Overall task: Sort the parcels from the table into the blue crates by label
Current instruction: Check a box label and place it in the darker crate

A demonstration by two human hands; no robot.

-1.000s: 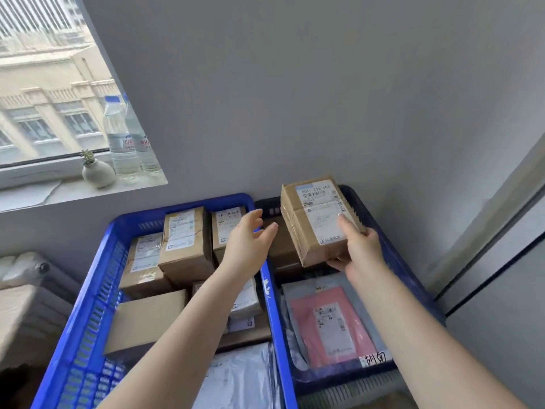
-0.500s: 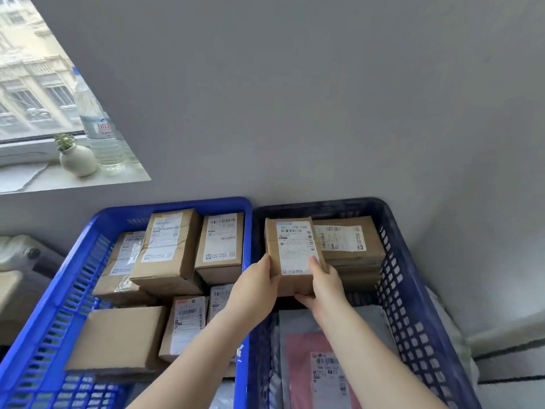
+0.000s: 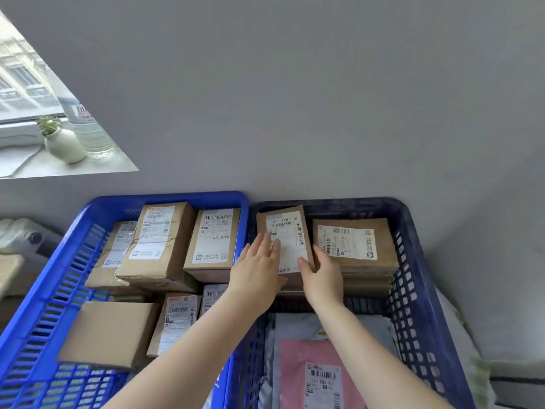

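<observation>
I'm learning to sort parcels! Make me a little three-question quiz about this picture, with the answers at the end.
1. True or false: the small brown parcel under both hands is in the darker blue crate.
2. Which lies nearest the camera in that crate?
A. a pink mailer bag
B. a green bottle
C. a red box
3. Fill in: the left hand lies with ____ fingers on the parcel's label.

Key:
1. True. It sits at the far left of the crate, beside a wider brown parcel.
2. A. The pink mailer bag lies at the near end.
3. Straight. The right hand touches the parcel's right side.
</observation>
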